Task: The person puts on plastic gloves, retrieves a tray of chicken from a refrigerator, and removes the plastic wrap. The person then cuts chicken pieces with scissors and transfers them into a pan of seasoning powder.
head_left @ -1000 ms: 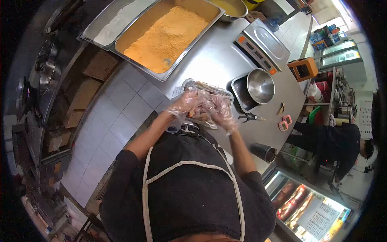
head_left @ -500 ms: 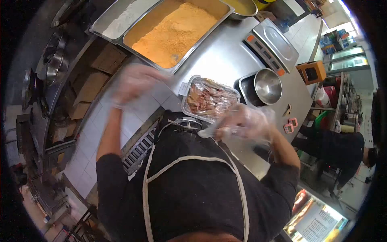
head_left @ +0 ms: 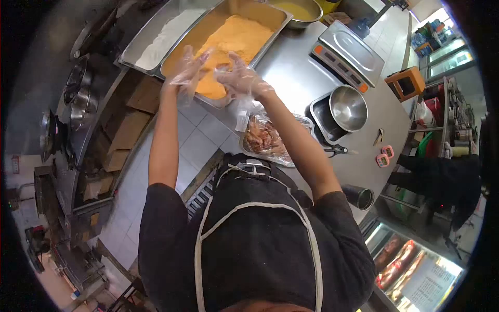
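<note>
My left hand (head_left: 188, 67), in a clear plastic glove, is over the near left part of a deep metal pan (head_left: 283, 21) of orange powder (head_left: 236, 36). Its fingers are apart and nothing shows in them. To its right my right hand (head_left: 240, 77), gloved too, reaches over the pan's near edge with fingers spread and holds nothing. A tray of raw meat (head_left: 260, 136) with clear plastic wrap sits below my right forearm, partly covered by it. White powder (head_left: 165, 41) lies in the pan on the left.
A scale (head_left: 353, 49), a steel bowl (head_left: 348, 109) on a dark tray, scissors (head_left: 337, 150), pink timers (head_left: 384, 156) and a dark cylinder (head_left: 358, 197) stand on the right of the steel table. A bowl of yellow liquid (head_left: 296, 10) is at the back. Another person (head_left: 442, 182) stands far right.
Both hands have left the meat tray and moved up to the orange powder pan. My left hand first swung out to the left. The meat now shows more openly in its tray.
</note>
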The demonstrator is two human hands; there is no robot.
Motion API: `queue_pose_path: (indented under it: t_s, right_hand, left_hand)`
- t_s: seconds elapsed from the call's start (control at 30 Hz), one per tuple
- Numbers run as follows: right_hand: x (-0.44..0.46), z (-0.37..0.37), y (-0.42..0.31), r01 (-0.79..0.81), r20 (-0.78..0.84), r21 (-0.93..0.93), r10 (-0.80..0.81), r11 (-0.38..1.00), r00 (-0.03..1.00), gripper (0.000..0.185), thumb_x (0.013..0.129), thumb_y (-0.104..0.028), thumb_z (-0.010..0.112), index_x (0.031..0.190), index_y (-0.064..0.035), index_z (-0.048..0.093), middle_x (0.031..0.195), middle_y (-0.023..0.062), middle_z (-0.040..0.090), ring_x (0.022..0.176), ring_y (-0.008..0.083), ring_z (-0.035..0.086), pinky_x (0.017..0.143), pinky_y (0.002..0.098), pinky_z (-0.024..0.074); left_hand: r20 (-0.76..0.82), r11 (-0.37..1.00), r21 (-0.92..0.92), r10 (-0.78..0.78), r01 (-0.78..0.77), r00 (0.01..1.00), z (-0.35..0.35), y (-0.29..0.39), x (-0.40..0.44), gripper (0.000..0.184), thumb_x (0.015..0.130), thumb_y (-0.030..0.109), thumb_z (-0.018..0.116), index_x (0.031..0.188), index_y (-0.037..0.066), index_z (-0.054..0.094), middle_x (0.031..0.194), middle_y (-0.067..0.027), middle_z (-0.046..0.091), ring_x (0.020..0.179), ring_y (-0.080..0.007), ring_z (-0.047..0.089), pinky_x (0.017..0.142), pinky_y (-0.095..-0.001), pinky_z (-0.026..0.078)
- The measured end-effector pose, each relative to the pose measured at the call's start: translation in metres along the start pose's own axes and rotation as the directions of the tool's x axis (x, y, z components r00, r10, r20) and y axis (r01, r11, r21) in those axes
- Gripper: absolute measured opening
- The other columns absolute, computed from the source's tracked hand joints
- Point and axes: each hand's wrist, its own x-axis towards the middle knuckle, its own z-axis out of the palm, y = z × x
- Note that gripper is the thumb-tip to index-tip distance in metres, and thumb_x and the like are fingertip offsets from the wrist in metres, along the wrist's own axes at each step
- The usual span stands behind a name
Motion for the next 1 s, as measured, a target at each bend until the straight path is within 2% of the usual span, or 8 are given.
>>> queue_pose_path:
  t_s: [0.17,0.23,0.33,0.43,0.57,0.7,0.83,1.0]
  right_hand:
    - [-0.045,-0.046,0.061,-0.054,-0.036,0.664,0.104,0.746,0.994,0.066,0.085,-0.029,0.072,0.133,-0.0051,0.033,0.095,0.0145,0.065,0.074,0.0232,0.067,0.059,0.0354,0.0562]
    - [-0.064,-0.071,0.093,-0.282,-0.089,0.548,0.390,0.787,0.916,0.048,0.086,-0.022,0.070,0.123,-0.0049,0.046,0.092,0.0132,0.065,0.072,0.0212,0.067,0.059,0.0319,0.0557]
    - [-0.085,-0.066,0.200,-0.285,-0.119,-0.081,0.275,0.955,0.954,0.029,0.080,-0.015,0.068,0.106,-0.0009,0.066,0.084,0.0186,0.070,0.080,0.0244,0.070,0.076,0.0332,0.0572]
    - [-0.096,-0.018,0.242,-0.209,-0.007,-0.704,0.287,0.679,0.958,0.032,0.082,-0.022,0.065,0.111,-0.0078,0.066,0.099,0.0174,0.069,0.093,0.0287,0.068,0.082,0.0393,0.0549]
    - [-0.088,-0.013,0.222,-0.024,0.121,-0.682,0.145,0.731,0.982,0.031,0.090,-0.032,0.058,0.110,-0.0090,0.066,0.098,0.0183,0.069,0.091,0.0337,0.067,0.083,0.0431,0.0517]
    - [-0.086,-0.018,0.155,-0.083,0.297,-0.596,0.316,0.798,0.901,0.037,0.084,-0.030,0.063,0.110,-0.0037,0.063,0.098,0.0212,0.068,0.094,0.0388,0.065,0.084,0.0459,0.0505]
    - [-0.083,0.009,0.190,0.161,0.321,-0.633,0.068,0.757,0.945,0.033,0.084,-0.023,0.059,0.108,-0.0004,0.055,0.097,0.0248,0.067,0.095,0.0397,0.065,0.082,0.0463,0.0508]
    - [-0.072,0.016,0.172,0.125,0.448,-0.721,0.321,0.682,0.835,0.033,0.083,-0.014,0.055,0.112,0.0017,0.062,0.100,0.0251,0.067,0.097,0.0355,0.066,0.084,0.0430,0.0516]
  left_hand:
    - [-0.042,0.993,-0.108,-0.047,0.042,0.998,-0.021,0.019,-0.039,0.084,0.083,0.055,0.066,0.135,-0.007,0.041,0.108,-0.0183,0.062,0.089,-0.0198,0.062,0.076,-0.0300,0.050]
    - [-0.075,0.912,-0.410,-0.057,0.021,0.996,-0.010,0.036,-0.071,0.062,0.089,0.039,0.068,0.134,0.002,0.048,0.103,-0.0072,0.064,0.080,-0.0093,0.060,0.066,-0.0192,0.048]
    - [0.222,0.655,-0.755,0.203,0.036,0.954,0.046,0.012,-0.099,0.040,0.092,0.023,0.064,0.125,0.003,0.055,0.100,-0.0080,0.067,0.082,-0.0151,0.064,0.074,-0.0271,0.053]
    - [0.363,0.849,-0.526,0.181,0.041,0.914,0.109,0.008,-0.128,0.032,0.090,0.016,0.065,0.118,0.001,0.060,0.100,-0.0080,0.066,0.089,-0.0157,0.064,0.078,-0.0300,0.054]
    - [0.243,0.869,-0.478,0.271,-0.129,0.931,0.157,-0.045,-0.136,0.037,0.090,0.020,0.065,0.121,0.001,0.057,0.107,-0.0107,0.065,0.097,-0.0174,0.064,0.084,-0.0293,0.052]
    - [0.299,0.724,-0.654,-0.019,0.220,0.954,0.146,-0.044,-0.151,0.032,0.088,0.012,0.068,0.115,-0.003,0.060,0.105,-0.0109,0.066,0.094,-0.0134,0.063,0.081,-0.0276,0.052]
    - [0.230,0.822,-0.543,-0.050,0.171,0.972,0.129,-0.042,-0.160,0.034,0.088,0.011,0.068,0.116,-0.003,0.058,0.104,-0.0117,0.066,0.093,-0.0122,0.063,0.079,-0.0259,0.053]
    - [0.197,0.813,-0.545,-0.112,0.204,0.974,0.127,-0.046,-0.160,0.033,0.088,0.012,0.068,0.116,-0.003,0.058,0.104,-0.0096,0.065,0.093,-0.0124,0.062,0.082,-0.0271,0.052]
